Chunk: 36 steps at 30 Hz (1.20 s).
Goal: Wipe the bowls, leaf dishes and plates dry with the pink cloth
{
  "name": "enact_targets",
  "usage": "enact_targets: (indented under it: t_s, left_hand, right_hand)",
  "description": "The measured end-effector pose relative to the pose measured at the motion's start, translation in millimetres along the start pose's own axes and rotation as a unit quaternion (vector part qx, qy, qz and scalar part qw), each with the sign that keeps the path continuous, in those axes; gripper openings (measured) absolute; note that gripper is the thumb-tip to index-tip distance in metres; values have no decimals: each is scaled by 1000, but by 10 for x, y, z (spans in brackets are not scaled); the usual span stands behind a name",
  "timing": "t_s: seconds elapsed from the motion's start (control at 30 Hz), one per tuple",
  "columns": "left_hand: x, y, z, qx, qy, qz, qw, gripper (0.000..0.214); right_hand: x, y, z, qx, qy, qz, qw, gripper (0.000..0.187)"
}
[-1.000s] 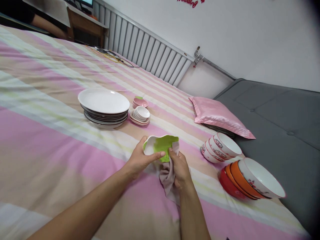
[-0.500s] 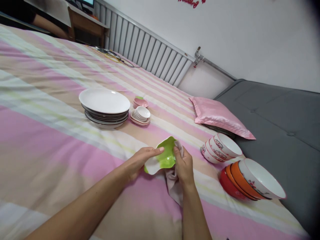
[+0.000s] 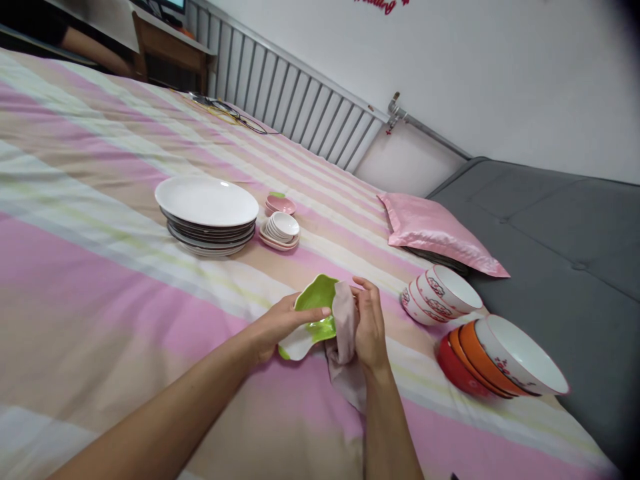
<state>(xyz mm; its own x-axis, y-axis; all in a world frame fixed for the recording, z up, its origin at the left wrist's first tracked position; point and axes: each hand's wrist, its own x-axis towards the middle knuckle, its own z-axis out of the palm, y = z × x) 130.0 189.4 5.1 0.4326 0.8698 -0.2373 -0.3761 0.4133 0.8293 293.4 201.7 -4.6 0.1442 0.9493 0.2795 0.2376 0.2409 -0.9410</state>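
Note:
My left hand (image 3: 278,325) grips a small green and white leaf-shaped dish (image 3: 311,315) by its near edge, thumb across the inside. My right hand (image 3: 369,327) holds a pale pink cloth (image 3: 345,333) pressed against the dish's right side; the cloth hangs down below my wrist. Both hands are above the striped pink bedspread (image 3: 100,267).
A stack of white plates (image 3: 207,213) and small pink and white saucers (image 3: 281,230) lie further back. To the right stand tilted patterned bowls (image 3: 443,293) and larger orange and white bowls (image 3: 500,363). A pink pillow (image 3: 435,233) lies by the grey mattress (image 3: 565,253). Someone's arm (image 3: 95,53) shows far left.
The dish has been turned and tilted in my left hand, its green inside now facing right. The cloth has moved from under the dish to cover its right side.

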Motion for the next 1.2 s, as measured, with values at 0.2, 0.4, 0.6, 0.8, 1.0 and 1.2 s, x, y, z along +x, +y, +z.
enact_targets:
  t_s: [0.2,0.4,0.6,0.8,1.0,1.2]
  left_hand:
    - [20,-43,-26,14,-12,-1,1000,39]
    - [17,-65,-17,36,-15,9,999,36]
    - [60,-110,-18,45,13,33,998,42]
    - [77,-108,7,46,50,37,997,47]
    - [83,-91,16,43,78,46,995,50]
    - [69,-73,48,12,90,52,994,51]
  right_hand:
    - [17,40,28,-24,-36,-42,998,25]
    - [6,41,51,-66,-17,-48,996,21]
    - [-18,-61,43,-126,-13,-47,991,27]
    - [-5,-54,36,-129,-10,-27,991,29]
    - [-7,1,49,-88,-21,-11,996,27]
    - [-17,-2,73,-99,-27,-17,995,27]
